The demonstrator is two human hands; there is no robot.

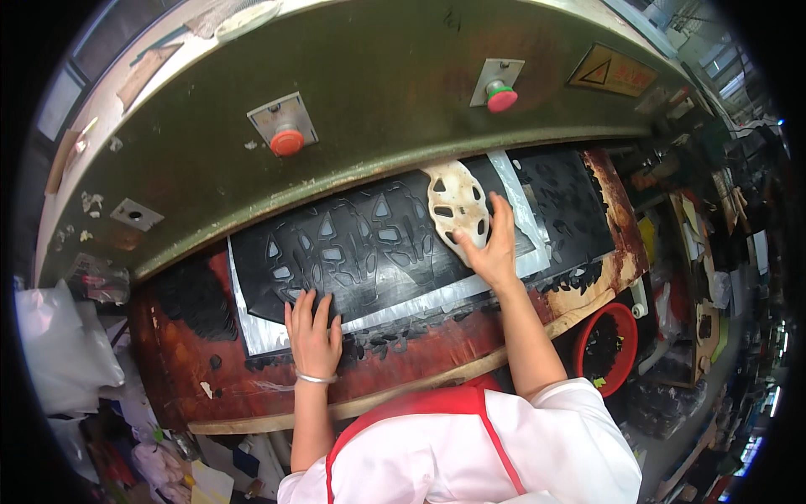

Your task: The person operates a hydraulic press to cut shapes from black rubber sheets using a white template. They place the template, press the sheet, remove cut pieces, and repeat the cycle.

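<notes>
A black sheet (382,286), scored with several cut outlines and small see-through openings, lies on a whitish plastic sheet (411,309). On its right part rests a cream, sole-shaped cutting die (453,195) with several holes. My right hand (495,248) grips the die's right edge, thumb on its face and fingers along the side. My left hand (313,334), a bangle at the wrist, lies at the sheet's near left edge. Its fingers are stretched out flat and hold nothing.
A worn reddish-brown board (403,370) carries black scraps. Beyond rises a green machine beam (378,101) with red push buttons (287,141). More cut black sheet (571,202) lies right. A red bucket (606,344) stands near right; clear plastic bags (63,344) hang left.
</notes>
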